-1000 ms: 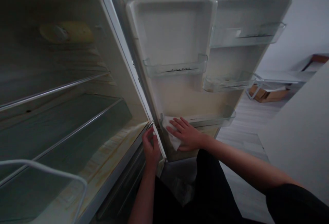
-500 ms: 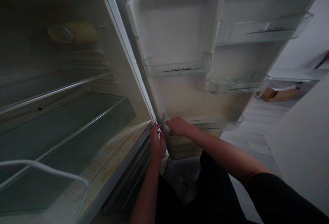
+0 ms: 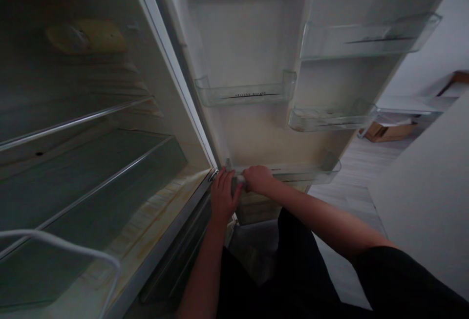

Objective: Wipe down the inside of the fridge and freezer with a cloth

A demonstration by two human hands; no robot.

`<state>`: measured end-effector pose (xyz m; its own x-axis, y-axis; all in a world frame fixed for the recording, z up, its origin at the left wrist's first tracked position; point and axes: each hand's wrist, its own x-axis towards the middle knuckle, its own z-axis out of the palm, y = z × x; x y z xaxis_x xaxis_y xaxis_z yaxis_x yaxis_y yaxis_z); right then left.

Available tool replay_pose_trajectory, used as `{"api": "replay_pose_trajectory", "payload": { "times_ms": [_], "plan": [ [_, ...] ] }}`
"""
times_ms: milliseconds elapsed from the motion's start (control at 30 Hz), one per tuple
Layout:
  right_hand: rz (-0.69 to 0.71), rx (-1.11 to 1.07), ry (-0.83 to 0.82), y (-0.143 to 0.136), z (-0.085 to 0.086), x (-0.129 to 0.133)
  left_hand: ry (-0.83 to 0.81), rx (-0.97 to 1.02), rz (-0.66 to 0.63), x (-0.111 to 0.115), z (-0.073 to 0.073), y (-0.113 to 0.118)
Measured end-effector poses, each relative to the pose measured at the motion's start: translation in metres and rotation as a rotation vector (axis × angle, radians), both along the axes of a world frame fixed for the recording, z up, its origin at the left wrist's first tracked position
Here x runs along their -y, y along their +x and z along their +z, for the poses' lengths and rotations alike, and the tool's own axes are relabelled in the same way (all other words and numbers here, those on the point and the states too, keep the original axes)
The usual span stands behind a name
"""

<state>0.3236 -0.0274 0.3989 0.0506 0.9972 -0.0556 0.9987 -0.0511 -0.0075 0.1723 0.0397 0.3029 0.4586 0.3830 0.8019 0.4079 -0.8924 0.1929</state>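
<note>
White cloth (image 3: 241,179) shows as a small tuft at the right hand (image 3: 258,178), whose grip is clenched around it, beside the inner end of the bottom door shelf (image 3: 308,175). Just beside it, the left hand (image 3: 223,196) curls by the fridge frame (image 3: 183,84); I cannot tell whether its grip holds anything. Above them, the fridge door (image 3: 249,40) stands open. If it swung in, fingers so near the frame might get pinched; a hard tug with the cloth snagged on the shelf could knock that loose.
</note>
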Motion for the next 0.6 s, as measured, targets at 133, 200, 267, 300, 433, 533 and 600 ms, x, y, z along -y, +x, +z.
{"api": "replay_pose_trajectory", "payload": {
  "times_ms": [133, 200, 267, 300, 433, 533, 600],
  "plan": [
    [-0.075, 0.067, -0.034, 0.051, -0.005, 0.025, 0.032, -0.047, 0.011, 0.003, 0.002, 0.001],
    [-0.085, 0.099, -0.040, 0.082, -0.006, 0.040, 0.037, -0.047, 0.008, 0.004, 0.002, 0.003],
    [-0.102, 0.116, -0.057, 0.115, -0.006, 0.056, 0.038, -0.048, 0.012, 0.005, 0.003, 0.005],
    [-0.112, 0.115, -0.073, 0.133, -0.005, 0.064, 0.036, -0.052, 0.017, 0.005, 0.004, 0.007],
    [-0.187, 0.109, -0.118, 0.198, -0.002, 0.096, 0.034, -0.072, 0.021, 0.006, 0.006, 0.012],
    [-0.217, 0.106, -0.070, 0.227, 0.000, 0.111, 0.032, -0.061, 0.020, 0.007, 0.007, 0.015],
    [-0.208, 0.097, -0.043, 0.234, 0.002, 0.114, 0.022, -0.051, 0.021, 0.008, 0.006, 0.018]
  ]
}}
